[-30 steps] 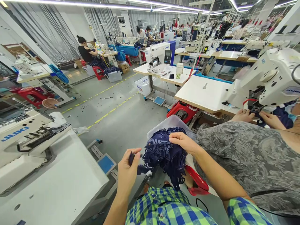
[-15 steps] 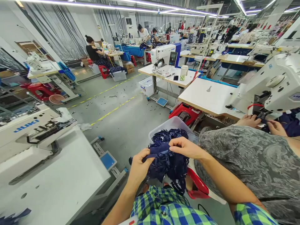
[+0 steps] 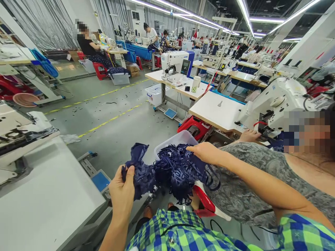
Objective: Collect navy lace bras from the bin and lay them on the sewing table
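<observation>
My left hand (image 3: 122, 191) is closed round a piece of navy lace fabric (image 3: 139, 170), held up in front of me. My right hand (image 3: 204, 153) is closed on the top of a bundle of navy lace pieces (image 3: 178, 170) that hangs over a clear plastic bin (image 3: 175, 139). The piece in my left hand is still joined to or touching the bundle. My sleeves are green and blue plaid.
A white sewing table (image 3: 47, 198) with a machine (image 3: 18, 132) lies at my left. A co-worker in a grey patterned top (image 3: 251, 188) sits close at my right, hands at a white sewing machine (image 3: 277, 104). A red stool (image 3: 204, 202) stands below the bundle. Other workers sit at the back.
My left hand has drawn a lace piece out of the bundle, down and to the left. My right hand stays on top of the bundle. The view has turned a little to the right.
</observation>
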The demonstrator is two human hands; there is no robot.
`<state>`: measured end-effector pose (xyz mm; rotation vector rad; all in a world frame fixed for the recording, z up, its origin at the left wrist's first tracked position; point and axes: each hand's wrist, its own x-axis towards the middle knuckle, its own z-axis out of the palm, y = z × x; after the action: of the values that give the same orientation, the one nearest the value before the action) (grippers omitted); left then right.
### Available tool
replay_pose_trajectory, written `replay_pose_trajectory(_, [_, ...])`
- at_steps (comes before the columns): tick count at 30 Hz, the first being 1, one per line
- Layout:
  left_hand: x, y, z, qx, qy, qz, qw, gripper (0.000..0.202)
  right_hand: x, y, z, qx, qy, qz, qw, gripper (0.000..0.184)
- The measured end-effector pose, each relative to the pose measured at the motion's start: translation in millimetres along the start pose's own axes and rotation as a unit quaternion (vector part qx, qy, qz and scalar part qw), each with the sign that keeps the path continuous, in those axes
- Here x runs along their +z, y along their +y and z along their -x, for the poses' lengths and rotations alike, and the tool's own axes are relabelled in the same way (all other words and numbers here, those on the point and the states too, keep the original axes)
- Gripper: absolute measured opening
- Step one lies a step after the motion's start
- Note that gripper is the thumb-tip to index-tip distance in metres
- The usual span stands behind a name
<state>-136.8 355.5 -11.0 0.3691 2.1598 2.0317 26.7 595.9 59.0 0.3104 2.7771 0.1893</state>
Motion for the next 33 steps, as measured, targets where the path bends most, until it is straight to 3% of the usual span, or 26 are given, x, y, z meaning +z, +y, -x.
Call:
replay_pose_trajectory(8, [-3.6,1,0,-0.035,-0.014,0.000,0.999,0.035,-34,27,-17,0.079,-0.028,0.074,0.994,0.027])
replay_pose_trajectory(11, [-4.9,1,-2,-0.049,-0.004,0.008,0.999,0.037,-33,34,-25,0.108,-0.059,0.079,0.989,0.029])
replay_pose_trajectory(14, [-5.3,0,-5,-0.074,-0.002,0.013,0.997,0.038,-26,37,-29,0.114,-0.095,0.071,0.986,0.020])
replay_pose_trajectory(18, [-1.8,-1,-10,-0.071,-0.025,-0.006,0.997,0.035,-34,22,-19,0.045,-0.103,0.036,0.993,0.018])
replay_pose_trajectory(21, [7.5,1,-12,-0.052,-0.043,-0.017,0.998,0.032,-56,-7,0,-0.064,-0.090,-0.004,0.994,0.013])
replay_pose_trajectory(24, [22.8,6,-10,-0.024,-0.106,-0.029,0.994,0.027,-79,-37,19,-0.208,-0.071,-0.063,0.974,0.009])
replay_pose_trajectory(27, [40.6,11,-1,-0.017,-0.204,-0.007,0.979,0.027,-92,-56,23,-0.285,-0.045,-0.100,0.952,0.009])
replay_pose_trajectory(33, [57.3,21,18,-0.044,-0.408,0.076,0.909,0.029,-79,-65,-2,-0.244,0.030,-0.048,0.968,0.018])
